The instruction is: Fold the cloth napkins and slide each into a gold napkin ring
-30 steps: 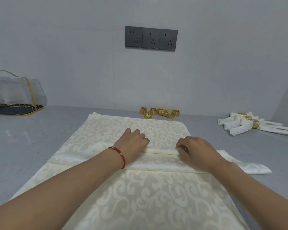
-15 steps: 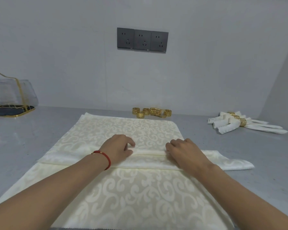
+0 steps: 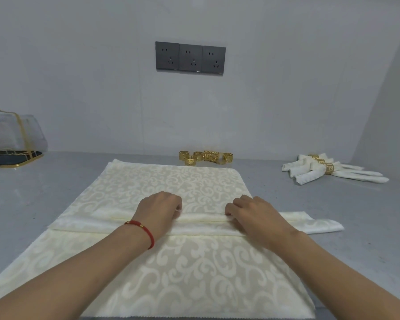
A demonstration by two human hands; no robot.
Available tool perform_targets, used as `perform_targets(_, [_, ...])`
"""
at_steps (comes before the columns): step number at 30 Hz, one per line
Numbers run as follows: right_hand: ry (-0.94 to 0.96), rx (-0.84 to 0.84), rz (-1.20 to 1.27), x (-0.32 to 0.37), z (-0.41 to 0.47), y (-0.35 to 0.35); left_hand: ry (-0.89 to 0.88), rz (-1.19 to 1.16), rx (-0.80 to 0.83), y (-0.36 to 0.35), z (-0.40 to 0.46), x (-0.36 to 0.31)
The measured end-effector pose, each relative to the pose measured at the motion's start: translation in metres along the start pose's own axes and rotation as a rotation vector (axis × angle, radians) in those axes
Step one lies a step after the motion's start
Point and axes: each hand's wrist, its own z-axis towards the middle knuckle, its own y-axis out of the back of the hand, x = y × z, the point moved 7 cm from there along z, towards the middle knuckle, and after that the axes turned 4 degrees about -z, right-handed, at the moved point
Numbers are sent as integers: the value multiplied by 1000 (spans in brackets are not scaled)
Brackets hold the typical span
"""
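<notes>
Two hands down on the cloth at mid-frame, a gap between them. Left hand point(image 3: 158, 210), red string bracelet point(image 3: 141, 229) on the wrist, curled over the folded band of the napkin point(image 3: 171, 185); right hand point(image 3: 254, 215) doing the same just to the right. Fingertips of both tucked onto the pleat edge, so probably pinching it, though hard to say for sure from above since the fingers hid the contact.

Looked like mid-fold: napkin spread flat on the grey counter point(image 3: 32, 204), running from lower frame up to centre, with a narrow layered strip across the middle and its tail poking out right of the right hand. Guessing accordion pleats or a roll in progress. Next move probably needed both hands to lift that strip evenly and bring it over again, kept straight so the band stayed narrow enough for a ring.

Further out, counted:
- loose gold napkin rings point(image 3: 206, 157) in a cluster at centre, against the wall: roughly five or six, too bunched to be sure
- finished napkins point(image 3: 328, 172) in rings at right: seemed like three
- three dark wall sockets point(image 3: 190, 57) up top
- one clear gold-trimmed holder point(image 3: 12, 137) at left edge
</notes>
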Motion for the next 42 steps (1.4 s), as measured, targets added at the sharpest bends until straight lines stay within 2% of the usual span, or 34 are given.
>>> perform_targets(3, [36,29,26,5,-5,6,-18,-47,37,-3,-5,2])
perform_targets(5, [-6,36,76,5,-6,12,-42,-38,28,0,-10,-1])
perform_targets(10, [-63,3,113,3,-5,11,-101,-16,-44,7,-18,-12])
perform_targets(14, [-11,-24,36,12,-11,12,-63,-80,-45,13,-29,-12])
perform_targets(22, [85,-26,61,30,-46,20,-34,-139,68,9,-63,-15])
perform_targets(31, [170,-46,-38,32,-60,32,-148,-217,-142,19,-95,-23])
perform_targets(33, [185,-51,-62,35,-62,35,-200,-175,-133,16,-97,-28])
perform_targets(36, [76,-37,-40,29,-46,38,-220,-92,-138,4,-96,-27])
perform_targets(39, [-137,-148,135,29,-4,50,-190,-84,-71,2,-94,-31])
perform_targets(40, [-216,-118,221,34,10,45,-180,-84,-52,2,-93,-30])
perform_targets(42, [-328,107,327,49,29,19,-134,-91,-4,5,-88,-30])
